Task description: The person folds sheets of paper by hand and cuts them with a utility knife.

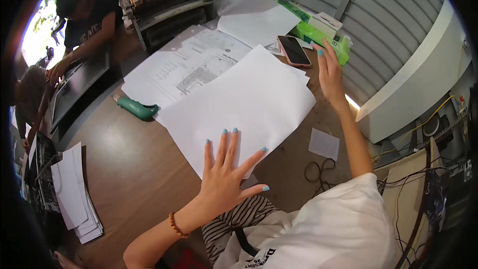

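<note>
My left hand (221,177) lies flat with fingers spread on the near edge of a blank white sheet of paper (239,102). My right hand (330,72) is raised by the sheet's far right corner, fingers stretched out and holding nothing visible. Close to those fingers are a smartphone (295,51) with a dark screen and a green plastic package (328,42). Beneath the blank sheet, printed pages (199,62) with diagrams show on the far side. A green-handled cutter (138,108) rests against the left edge of the papers.
A stack of white paper (74,194) sits at the left by a keyboard (47,182). Another person (89,20) leans over a dark flat panel (82,87). Opened machinery (169,7) stands at the back. A small paper square (323,144) and black cord (320,174) lie at right.
</note>
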Motion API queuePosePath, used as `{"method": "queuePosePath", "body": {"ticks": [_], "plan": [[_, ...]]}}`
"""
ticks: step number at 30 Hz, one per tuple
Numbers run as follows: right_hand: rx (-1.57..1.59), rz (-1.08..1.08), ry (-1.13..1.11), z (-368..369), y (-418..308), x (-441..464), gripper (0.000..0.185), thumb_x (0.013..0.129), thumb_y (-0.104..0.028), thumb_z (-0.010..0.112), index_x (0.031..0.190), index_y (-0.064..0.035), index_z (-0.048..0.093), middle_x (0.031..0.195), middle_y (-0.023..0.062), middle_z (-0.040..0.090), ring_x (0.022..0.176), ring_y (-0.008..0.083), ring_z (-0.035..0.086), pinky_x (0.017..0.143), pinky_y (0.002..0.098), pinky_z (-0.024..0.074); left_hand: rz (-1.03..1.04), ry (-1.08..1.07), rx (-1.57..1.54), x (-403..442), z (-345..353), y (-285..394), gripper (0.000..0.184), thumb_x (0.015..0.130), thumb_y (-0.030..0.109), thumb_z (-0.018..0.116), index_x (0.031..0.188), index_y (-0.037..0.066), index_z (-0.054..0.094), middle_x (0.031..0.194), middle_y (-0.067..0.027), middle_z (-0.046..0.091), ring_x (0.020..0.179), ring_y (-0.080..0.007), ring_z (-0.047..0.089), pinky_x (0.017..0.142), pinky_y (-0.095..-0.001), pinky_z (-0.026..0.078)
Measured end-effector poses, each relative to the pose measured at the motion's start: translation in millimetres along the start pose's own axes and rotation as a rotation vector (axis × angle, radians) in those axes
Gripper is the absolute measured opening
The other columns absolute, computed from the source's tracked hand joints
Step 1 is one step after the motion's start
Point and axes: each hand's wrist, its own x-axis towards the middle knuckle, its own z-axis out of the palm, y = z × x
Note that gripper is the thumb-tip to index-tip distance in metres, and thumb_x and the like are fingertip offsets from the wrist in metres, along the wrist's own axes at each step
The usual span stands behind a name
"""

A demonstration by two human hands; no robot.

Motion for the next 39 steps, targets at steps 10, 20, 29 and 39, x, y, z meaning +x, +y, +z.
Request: {"method": "queuePosePath", "body": {"ticks": [10, 20, 29, 39], "plan": [[0.248, -0.564, -0.665, 10, -62, -155, 0.052, 0.09, -0.029, 0.047, 0.129, 0.0046, 0.041, 0.134, 0.0204, 0.042, 0.12, 0.0329, 0.046, 0.1, 0.0416, 0.0396, -0.036, -0.064, 0.007, 2, -5, 2, 0.068, 0.075, 0.066, 0.052, 0.129, 0.025, 0.048, 0.145, -0.026, 0.016, 0.135, -0.0434, 0.012, 0.105, -0.0602, 0.009], [-0.054, -0.349, -0.397, -4, 31, -131, 0.049, 0.086, -0.01, 0.046, 0.133, 0.0022, 0.038, 0.134, 0.0185, 0.044, 0.123, 0.033, 0.043, 0.104, 0.0448, 0.0319, -0.03, -0.032, 0.005, 2, -6, 3, 0.071, 0.076, 0.07, 0.046, 0.135, 0.029, 0.042, 0.145, -0.0262, 0.018, 0.134, -0.0439, 0.014, 0.105, -0.0601, 0.009], [-0.235, -0.221, -0.252, 2, -24, -154, 0.045, 0.085, -0.014, 0.045, 0.13, -0.0055, 0.047, 0.144, 0.0186, 0.029, 0.134, 0.0386, 0.023, 0.108, 0.0561, 0.0091, -0.053, -0.04, -0.082, 1, -3, -7, 0.062, 0.091, 0.047, 0.04, 0.142, 0.016, 0.027, 0.144, -0.025, 0.021, 0.134, -0.0418, 0.017, 0.105, -0.0583, 0.009], [-0.011, -0.359, -0.531, 26, -132, -203, 0.039, 0.086, -0.03, 0.05, 0.124, -0.0228, 0.056, 0.145, 0.0212, 0.024, 0.135, 0.0396, 0.019, 0.105, 0.0627, 0.0087, 0.053, -0.191, -0.722, 2, -20, -37, 0.055, 0.096, 0.017, 0.025, 0.144, 0.008, -0.001, 0.147, -0.0272, 0.002, 0.137, -0.0423, -0.003, 0.109, -0.0511, -0.003]]}}
